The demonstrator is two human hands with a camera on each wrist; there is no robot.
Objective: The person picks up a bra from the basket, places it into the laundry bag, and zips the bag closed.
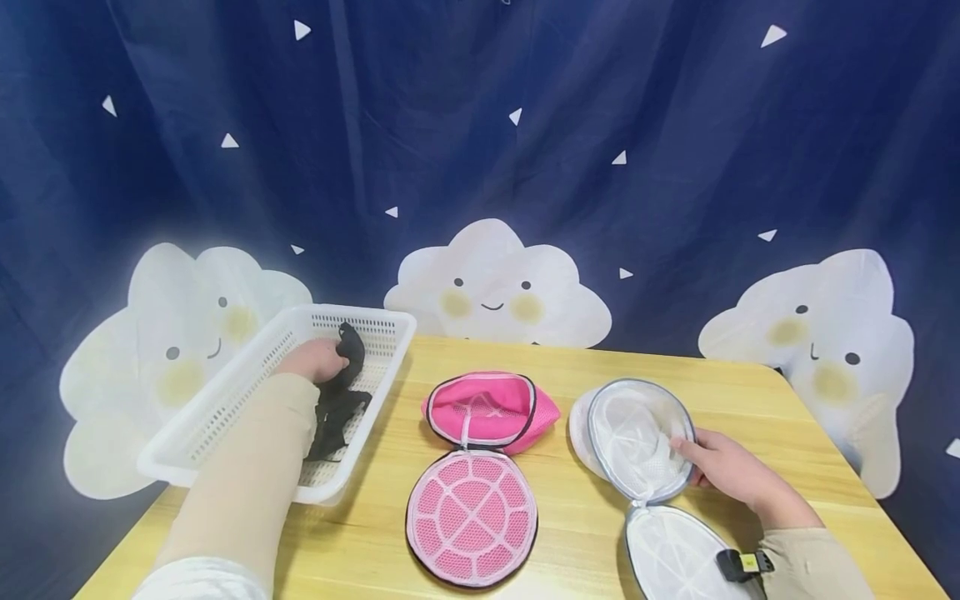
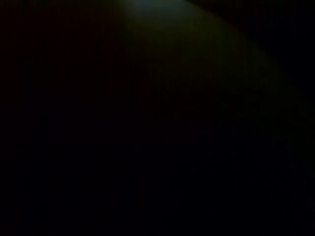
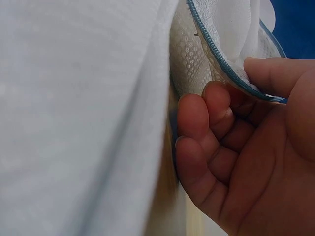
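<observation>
My left hand [image 1: 311, 360] is inside the white plastic basket [image 1: 401, 350] and grips a piece of black cloth [image 1: 352, 350]; its kind is unclear. More black fabric [image 1: 330, 425] lies below it along the basket's right side. On the right, my right hand [image 1: 731, 471] pinches the blue-edged rim of a white mesh laundry bag [image 1: 637, 417], thumb inside the mouth and fingers outside. In the right wrist view, the bag's zipper edge [image 3: 221, 64] passes between thumb and forefinger. The bag's round lid [image 1: 675, 550] hangs unzipped toward the front. The left wrist view is almost black.
Between the hands, a pink mesh laundry bag [image 1: 540, 412] stands with its mouth facing forward, its round lid [image 1: 472, 517] laid flat on the wooden table [image 1: 570, 533]. Behind the table hangs a dark blue curtain [image 1: 480, 108] with cloud prints.
</observation>
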